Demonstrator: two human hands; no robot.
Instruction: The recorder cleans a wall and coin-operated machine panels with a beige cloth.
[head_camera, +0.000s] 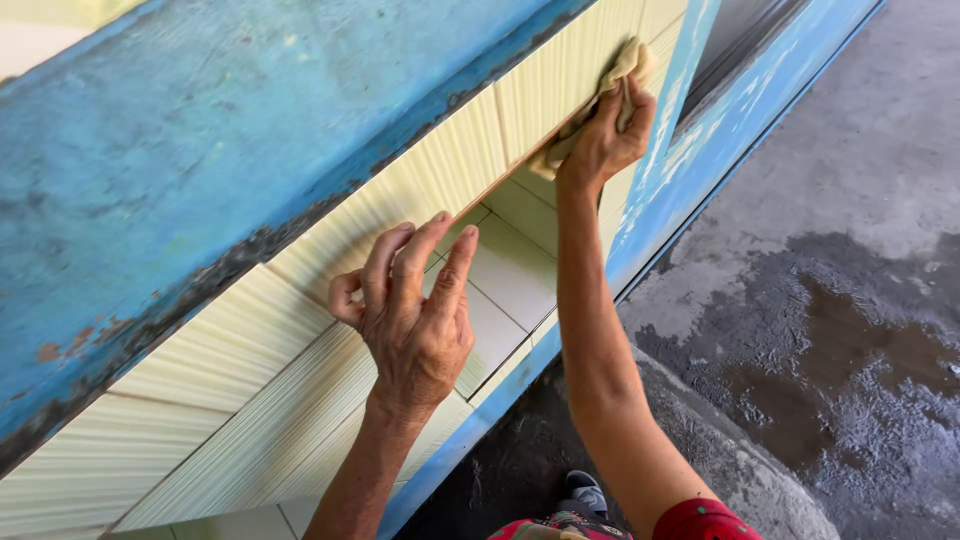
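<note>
Head view: two hands (415, 320), one cloth (600, 100).

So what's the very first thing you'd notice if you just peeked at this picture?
Probably the right hand up near the top, pressing a yellowish cloth against the ribbed pale-yellow tiles of the wall. Next, the left hand in the middle, fingers bent and spread against the same tiles. Then the worn blue painted band above, chipped dark along its edge, and the wet dark patch on the grey concrete floor at the right.
</note>
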